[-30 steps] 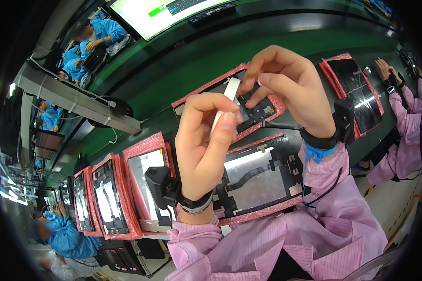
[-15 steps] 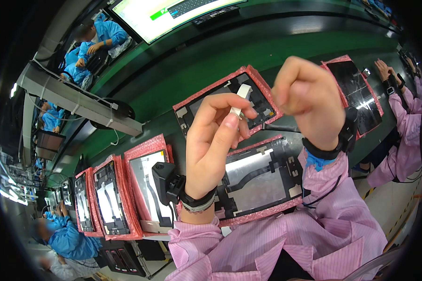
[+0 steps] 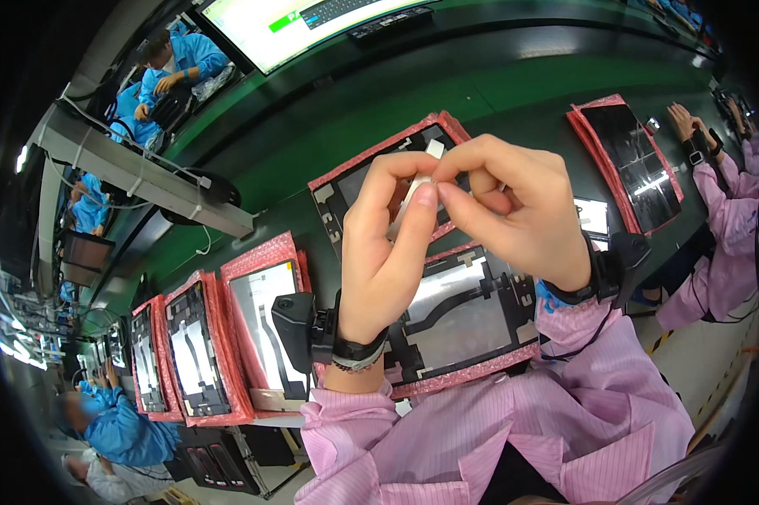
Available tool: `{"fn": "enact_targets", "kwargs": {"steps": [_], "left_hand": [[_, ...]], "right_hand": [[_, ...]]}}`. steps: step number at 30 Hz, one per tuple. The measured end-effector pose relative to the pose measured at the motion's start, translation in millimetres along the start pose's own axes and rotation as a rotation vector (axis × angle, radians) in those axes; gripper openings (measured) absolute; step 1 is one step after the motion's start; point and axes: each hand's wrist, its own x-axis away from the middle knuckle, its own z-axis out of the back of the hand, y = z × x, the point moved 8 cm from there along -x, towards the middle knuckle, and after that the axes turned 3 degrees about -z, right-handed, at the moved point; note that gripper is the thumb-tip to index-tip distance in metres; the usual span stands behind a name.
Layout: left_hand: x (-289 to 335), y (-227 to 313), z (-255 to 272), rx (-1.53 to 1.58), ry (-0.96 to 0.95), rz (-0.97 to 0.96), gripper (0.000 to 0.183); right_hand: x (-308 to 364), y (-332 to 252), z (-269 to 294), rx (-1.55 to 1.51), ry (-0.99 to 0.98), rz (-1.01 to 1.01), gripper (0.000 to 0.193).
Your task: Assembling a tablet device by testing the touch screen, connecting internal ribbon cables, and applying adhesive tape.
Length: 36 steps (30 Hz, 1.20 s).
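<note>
While the green bench (image 3: 354, 126) runs across the frame, dark panels on pink bubble wrap take up most of it. Nearest my body, lower middle, lies the near panel (image 3: 459, 320); upper middle, partly behind my fingers, the far panel (image 3: 351, 192). Left of my wrist, lower left of the frame, three more stand in a row, the closest being the pale panel (image 3: 261, 295). Right side of the frame: the glossy panel (image 3: 636, 164), well apart from my hands.

My own two hands meet around the middle of the frame, up off the bench. Left hand (image 3: 379, 261) comes up from below, thumb and index clamped on the white strip (image 3: 435, 150). Right hand (image 3: 522, 198) comes in from the right, thumb and index tips drawn together right at the strip's right edge; can't tell whether anything is pinched between them.

Strip sits between the hands, long axis steep, leaning from lower left to upper right, its top end clear of my left index. Left hand is the nearer, wrapped around the lower part; right fingertips come at it crosswise, partway along the length, below that top end. Lower end is partly hidden by my left thumb.
</note>
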Motion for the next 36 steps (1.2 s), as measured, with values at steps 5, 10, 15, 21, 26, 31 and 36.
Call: {"fn": "enact_targets", "kwargs": {"steps": [5,10,15,21,26,31,36], "left_hand": [[-2.4,-4.7,-1.8,-0.061,-0.005,0.010,0.017],[-2.3,-9.5,-5.5,-0.086,-0.045,0.030,0.018],[-2.5,-13.9,-7.0,-0.056,-0.078,0.045,0.019],[-3.7,-18.9,-10.8,0.208,-0.073,0.232,0.022],[-3.3,-16.3,-17.4,0.245,-0.245,0.151,0.039],[1.9,-11.0,-17.6,0.194,-0.388,0.138,0.062],[12.4,-2.0,-19.3,0.272,-0.510,0.198,0.054]], "right_hand": [[2.5,7.1,2.3,-0.017,0.002,-0.104,0.007],[6.7,15.3,3.8,-0.030,-0.017,-0.138,0.008],[10.5,21.6,2.7,-0.127,-0.042,-0.178,0.006],[8.0,32.8,4.0,-0.452,-0.079,-0.296,0.002],[7.7,39.5,4.1,-0.578,-0.092,-0.337,0.003],[11.2,40.2,3.4,-0.721,-0.167,-0.441,0.003],[12.5,38.9,5.3,-0.855,-0.208,-0.463,0.004]]}}
